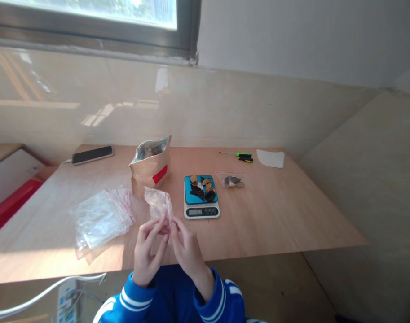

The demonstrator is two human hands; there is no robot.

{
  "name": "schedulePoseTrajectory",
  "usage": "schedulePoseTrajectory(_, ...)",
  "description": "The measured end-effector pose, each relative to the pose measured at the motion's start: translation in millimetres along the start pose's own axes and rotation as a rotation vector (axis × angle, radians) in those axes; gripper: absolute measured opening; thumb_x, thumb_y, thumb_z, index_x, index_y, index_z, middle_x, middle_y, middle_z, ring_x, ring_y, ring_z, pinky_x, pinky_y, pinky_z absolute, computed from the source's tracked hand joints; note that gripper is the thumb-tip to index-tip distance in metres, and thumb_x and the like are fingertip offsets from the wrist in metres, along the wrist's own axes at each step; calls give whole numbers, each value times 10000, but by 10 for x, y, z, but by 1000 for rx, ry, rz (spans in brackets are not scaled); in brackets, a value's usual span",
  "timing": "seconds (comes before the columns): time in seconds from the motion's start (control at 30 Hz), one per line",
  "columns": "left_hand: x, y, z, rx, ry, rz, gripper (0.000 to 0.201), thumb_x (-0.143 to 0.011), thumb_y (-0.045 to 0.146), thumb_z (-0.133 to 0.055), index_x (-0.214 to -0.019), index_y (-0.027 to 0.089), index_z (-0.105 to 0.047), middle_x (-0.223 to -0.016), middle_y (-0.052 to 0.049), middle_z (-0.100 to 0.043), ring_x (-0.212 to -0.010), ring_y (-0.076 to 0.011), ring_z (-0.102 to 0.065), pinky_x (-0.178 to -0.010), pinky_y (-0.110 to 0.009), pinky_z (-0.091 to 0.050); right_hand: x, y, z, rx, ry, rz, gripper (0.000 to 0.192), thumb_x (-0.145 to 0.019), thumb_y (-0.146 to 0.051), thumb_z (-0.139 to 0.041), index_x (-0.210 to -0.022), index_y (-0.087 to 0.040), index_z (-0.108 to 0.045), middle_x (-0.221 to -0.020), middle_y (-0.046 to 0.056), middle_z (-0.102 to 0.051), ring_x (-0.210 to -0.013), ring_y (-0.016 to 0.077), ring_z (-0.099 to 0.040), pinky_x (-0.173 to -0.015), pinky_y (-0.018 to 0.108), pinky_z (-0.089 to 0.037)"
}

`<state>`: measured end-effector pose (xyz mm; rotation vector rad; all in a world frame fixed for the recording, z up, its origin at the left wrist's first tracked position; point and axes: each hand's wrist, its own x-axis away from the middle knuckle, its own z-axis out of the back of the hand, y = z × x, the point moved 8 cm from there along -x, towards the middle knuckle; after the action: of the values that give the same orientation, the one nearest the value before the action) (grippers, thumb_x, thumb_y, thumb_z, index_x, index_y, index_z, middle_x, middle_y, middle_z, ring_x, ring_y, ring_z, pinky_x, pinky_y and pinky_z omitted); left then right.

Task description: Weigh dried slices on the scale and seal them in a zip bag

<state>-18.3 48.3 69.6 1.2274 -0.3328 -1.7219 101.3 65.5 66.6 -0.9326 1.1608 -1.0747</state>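
Between my two hands is a small clear zip bag (158, 202) with a reddish strip along its edge. My left hand (149, 251) pinches it from the left, and the fingers of my right hand (186, 249) grip its right edge. Just beyond, a kitchen scale (202, 212) with a blue top carries several dark and tan dried pieces (202, 190); its display is too small to read. Left of the scale stands an open brown foil-lined pouch (147, 168) with a red label. A filled zip bag (232, 180) holding dark pieces lies right of the scale.
Several flat zip bags (100, 215) lie in a pile on the left of the wooden table (265, 224). A phone (92, 155) with a cable sits at the back left. Two screwdrivers (241, 157) and a white paper (271, 159) are at the back right. A power strip (67, 300) is below the front edge.
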Motion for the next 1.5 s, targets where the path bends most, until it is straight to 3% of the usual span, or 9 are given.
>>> schedulePoseTrajectory(0.17, -18, -102, 125, -103, 95, -55, 279, -849, 246, -605, -1115, 274, -686, -1019, -59, -621, -825, -170, -654, -674, -293, -575, 39, -91, -68, 51, -106, 6, 288, -978, -244, -347, -1067, -210, -618, -985, 90, -692, -946, 212, -661, -816, 328, -521)
schedulePoseTrajectory(0.3, 20, -151, 139, -217, 147, -81, 139, -834, 246, -622, -931, 275, -716, -944, -46, -676, -861, -196, -644, -742, -339, -546, 18, 43, -92, 114, -134, -41, 290, -974, -271, -370, -933, -196, -647, -884, 78, -706, -847, 206, -672, -747, 314, -517)
schedulePoseTrajectory(0.5, -44, -300, 382, -125, 499, 240, 107, -870, 302, -575, -825, 206, -590, -995, -60, -672, -1015, -224, -631, -975, -471, -461, -144, 437, 511, 76, 107, -133, 344, -958, -402, -430, -886, -191, -692, -885, 87, -729, -846, 205, -678, -738, 316, -547)
schedulePoseTrajectory(0.63, -116, -378, 313, 50, 435, 281, 127, -872, 326, -569, -863, 199, -564, -1089, -85, -660, -1070, -228, -628, -989, -460, -457, -327, 437, 1033, 170, 133, 1, 370, -944, -428, -465, -1233, -247, -609, -1284, 95, -616, -1207, 225, -559, -968, 388, -496)
schedulePoseTrajectory(0.77, -45, -589, 297, 83, 410, 367, 202, -866, 391, -567, -951, 212, -533, -1098, -88, -644, -1133, -242, -603, -1025, -464, -432, -523, 635, 1421, 377, 154, 33, 451, -926, -432, -497, -1346, -267, -512, -1406, 90, -519, -1333, 235, -447, -1119, 464, -359)
schedulePoseTrajectory(0.9, 60, -753, 250, 2, 382, 482, 308, -853, 496, -544, -983, 220, -500, -1065, -87, -621, -1109, -249, -595, -1005, -450, -443, -671, 971, 1380, 489, -22, 20, 560, -888, -456, -556, -1397, -243, -461, -1485, 117, -431, -1401, 269, -357, -1155, 505, -288)
schedulePoseTrajectory(1.0, 144, -845, 175, 39, 388, 583, 369, -829, 549, -546, -983, 224, -462, -1064, -89, -589, -1055, -250, -602, -948, -446, -470, -718, 1082, 1355, 527, -34, 29, 518, -884, -443, -563, -1363, -254, -500, -1459, 116, -461, -1382, 276, -384, -1142, 514, -300)
schedulePoseTrajectory(1.23, 217, -885, 106, -7, 424, 680, 422, -819, 614, -499, -959, 226, -416, -1035, -82, -525, -978, -252, -575, -831, -439, -483, -736, 968, 1438, 567, 23, 94, 366, -842, -378, -627, -1184, -249, -620, -1225, 98, -633, -1159, 272, -562, -1018, 476, -425)
schedulePoseTrajectory(1.5, 225, -820, 95, -4, 386, 764, 488, -799, 677, -475, -930, 214, -393, -913, -27, -483, -784, -189, -547, -709, -368, -475, -673, 922, 1435, 652, 83, 127, 329, -877, -389, -587, -1170, -242, -610, -1183, 91, -661, -1098, 274, -581, -965, 472, -432)
